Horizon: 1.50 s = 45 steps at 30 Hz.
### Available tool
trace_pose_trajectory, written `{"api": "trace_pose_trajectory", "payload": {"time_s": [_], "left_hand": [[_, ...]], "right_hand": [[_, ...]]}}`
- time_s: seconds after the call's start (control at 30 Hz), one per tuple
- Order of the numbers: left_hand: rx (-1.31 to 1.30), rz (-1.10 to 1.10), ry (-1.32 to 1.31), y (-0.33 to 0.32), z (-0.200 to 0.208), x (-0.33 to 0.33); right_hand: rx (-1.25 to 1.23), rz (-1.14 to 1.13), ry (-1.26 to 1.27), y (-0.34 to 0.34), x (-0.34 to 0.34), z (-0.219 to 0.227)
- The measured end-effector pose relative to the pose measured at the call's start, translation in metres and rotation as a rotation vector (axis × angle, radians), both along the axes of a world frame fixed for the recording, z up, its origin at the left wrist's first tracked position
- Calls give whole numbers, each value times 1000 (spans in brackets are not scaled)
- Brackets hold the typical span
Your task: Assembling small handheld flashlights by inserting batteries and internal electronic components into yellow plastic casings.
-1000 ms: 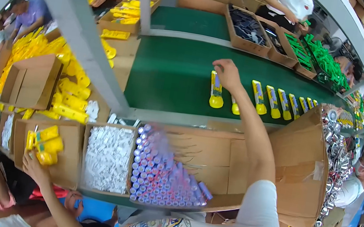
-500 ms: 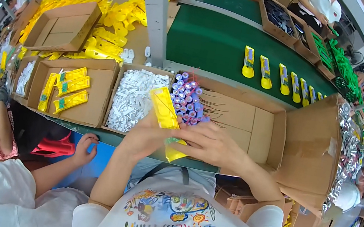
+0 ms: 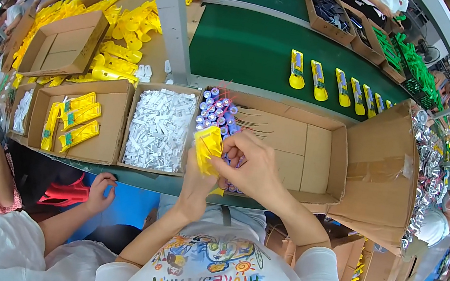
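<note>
My left hand (image 3: 197,188) is closed around a yellow plastic casing (image 3: 209,145), its broad end tilted up above the near edge of the carton of batteries. My right hand (image 3: 256,165) is beside the casing, its thumb at the casing's right edge and its fingers curled together. What those fingers pinch is hidden. Just behind the hands, purple cylindrical batteries (image 3: 219,110) with thin red and dark wires stand packed in the left part of a long carton (image 3: 317,156). Left of them, a carton holds small white plastic pieces (image 3: 160,127).
Further left, a shallow carton (image 3: 108,145) holds several yellow casings (image 3: 78,137). Finished-looking yellow pieces (image 3: 318,82) lie in a row on the green belt (image 3: 241,42). A tall carton (image 3: 376,178) stands at right; a grey post (image 3: 169,12) rises ahead. A co-worker's hand (image 3: 102,191) is at my left.
The casing has turned from lying lengthwise to a steeper tilt. My left hand has moved right, and my right hand has shifted up from the casing's lower end to its side.
</note>
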State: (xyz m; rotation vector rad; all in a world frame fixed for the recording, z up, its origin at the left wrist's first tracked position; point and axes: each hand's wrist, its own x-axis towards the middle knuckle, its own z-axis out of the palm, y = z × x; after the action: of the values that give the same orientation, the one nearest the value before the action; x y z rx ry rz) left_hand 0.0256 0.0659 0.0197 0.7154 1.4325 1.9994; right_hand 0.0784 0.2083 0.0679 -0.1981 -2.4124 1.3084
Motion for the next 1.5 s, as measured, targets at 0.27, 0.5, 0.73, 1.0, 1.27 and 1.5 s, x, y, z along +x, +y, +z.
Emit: {"api": "trace_pose_trajectory", "payload": {"time_s": [0.27, 0.5, 0.73, 1.0, 1.27, 1.5], "left_hand": [[-147, 193, 240, 6, -26, -8], [-113, 52, -151, 7, -20, -8], [-63, -167, -213, 0, -9, -13], [-75, -160, -458, -11, -17, -10], [-184, -200, -407, -1, -12, -10], [-262, -224, -392, 4, -5, -7]], "right_hand": [[211, -170, 117, -14, 12, -21], [183, -86, 43, -8, 33, -39], [568, 308, -25, 102, -1, -92], [390, 456, -23, 105, 4, -74], [387, 489, -89, 91, 12, -54], [825, 167, 295, 38, 31, -14]]}}
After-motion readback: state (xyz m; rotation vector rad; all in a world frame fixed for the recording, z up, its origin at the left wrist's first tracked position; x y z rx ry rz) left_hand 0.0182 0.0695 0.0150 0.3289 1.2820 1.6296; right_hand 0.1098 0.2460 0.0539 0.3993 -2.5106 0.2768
